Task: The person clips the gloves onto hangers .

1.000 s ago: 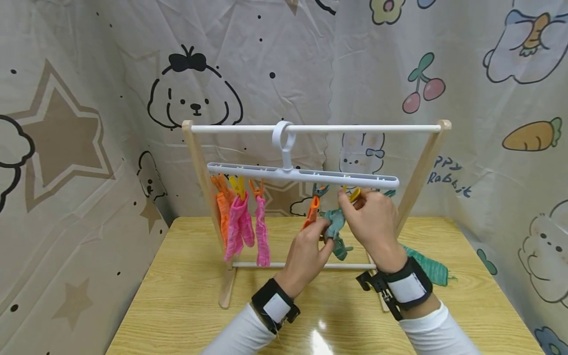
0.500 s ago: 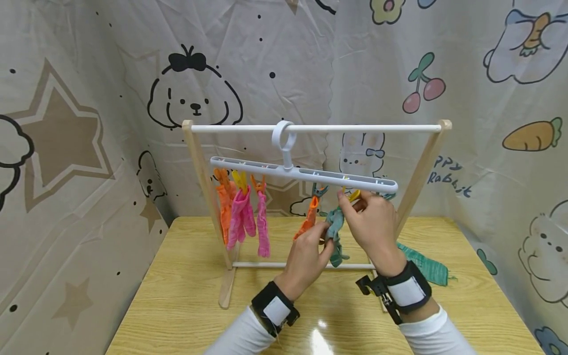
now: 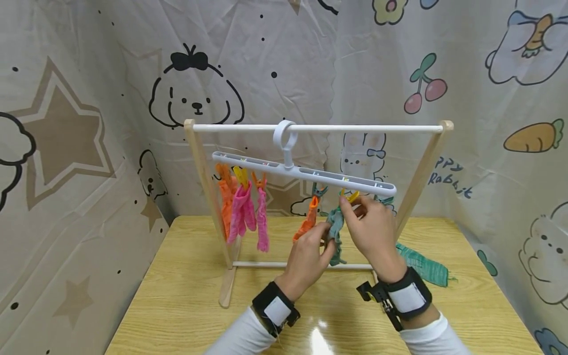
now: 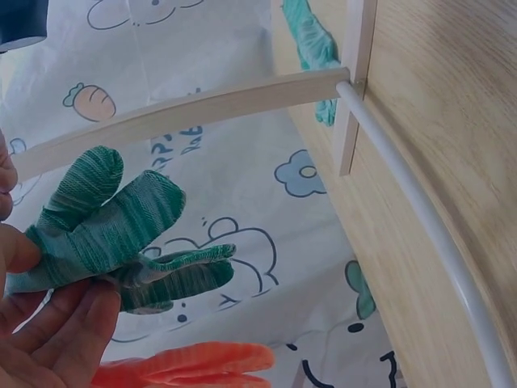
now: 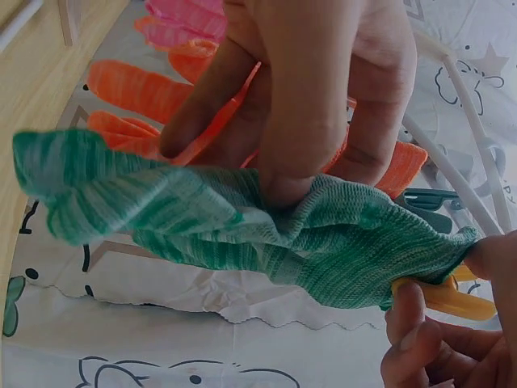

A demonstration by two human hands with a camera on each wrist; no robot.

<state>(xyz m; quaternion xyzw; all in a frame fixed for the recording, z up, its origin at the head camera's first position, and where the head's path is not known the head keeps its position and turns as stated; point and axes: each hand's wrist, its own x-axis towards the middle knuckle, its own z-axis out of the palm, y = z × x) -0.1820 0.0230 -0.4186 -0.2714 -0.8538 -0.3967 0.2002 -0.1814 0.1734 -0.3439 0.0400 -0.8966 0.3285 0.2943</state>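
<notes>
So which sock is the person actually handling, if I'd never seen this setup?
Start at the wooden drying rack on the table and its white clip hanger. Under the hanger's right half, both hands meet: the left hand holds a green sock beside a yellow clip pinched by the right hand. Its hanging neighbours are pink or orange.

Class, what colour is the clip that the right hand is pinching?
Yellow; the clip shows best in the right wrist view.

A green striped knit sock, bunched and crumpled, hangs below the right half of the white hanger bar, its top meeting a yellow clothespin.
</notes>
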